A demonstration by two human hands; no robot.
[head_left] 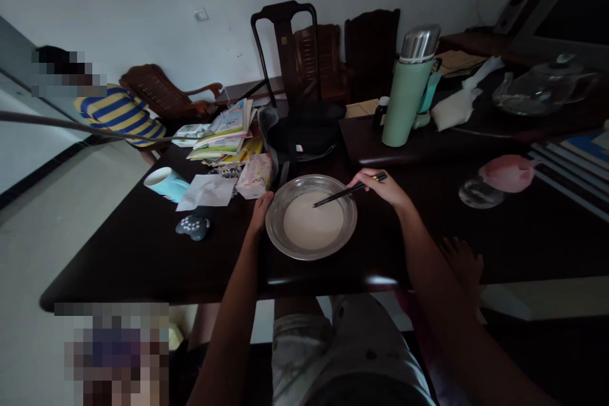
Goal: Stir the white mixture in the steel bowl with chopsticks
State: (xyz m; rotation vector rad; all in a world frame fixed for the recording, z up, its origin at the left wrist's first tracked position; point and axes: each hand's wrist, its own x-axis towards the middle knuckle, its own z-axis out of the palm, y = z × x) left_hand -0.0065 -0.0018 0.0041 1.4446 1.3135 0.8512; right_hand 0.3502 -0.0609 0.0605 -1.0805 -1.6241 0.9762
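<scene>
A round metal bowl (pixel 349 216) holding pale batter (pixel 311 225) sits on the dark table (pixel 143 254) in front of me. My left hand (pixel 261 210) rests against the bowl's left rim. A pair of dark chopsticks (pixel 347 191) is held in my right hand (pixel 380 187), and their tips reach over the batter at its upper right.
Left of the bowl lie a small packet (pixel 255 176), a white tissue (pixel 207 191), a blue cup (pixel 166 183) and a dark spotted object (pixel 193 226). A green thermos (pixel 408 85), a black bag (pixel 304 130), books (pixel 223 133) and a pink dish (pixel 507 172) stand farther back. A person in a striped shirt (pixel 117 113) sits at far left.
</scene>
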